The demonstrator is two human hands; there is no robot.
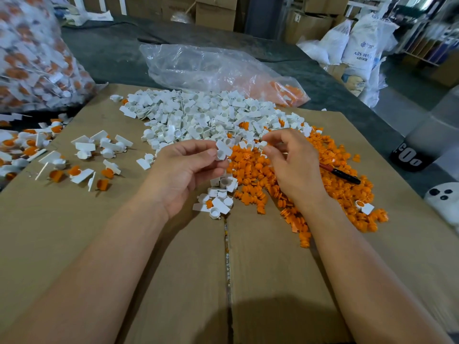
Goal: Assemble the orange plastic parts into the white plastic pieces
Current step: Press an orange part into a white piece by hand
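Observation:
My left hand point(188, 167) pinches a white plastic piece point(222, 150) with a round cup and a flat tab, held above the cardboard. My right hand point(290, 160) hovers just to its right over the orange pile, fingers curled with thumb and forefinger pinched near a small white bit point(263, 144); I cannot tell whether it holds it. A heap of white pieces point(206, 117) lies behind the hands. A spread of orange parts point(315, 184) lies to the right. A few white pieces point(218, 202) sit below my left hand.
Flattened cardboard point(173, 269) covers the work surface. Assembled orange-and-white pieces point(82, 172) lie at left, more in a clear bag point(32, 58). A crumpled plastic bag point(213, 68) lies behind the heap. A red-and-black pen point(340, 173) rests on the orange parts.

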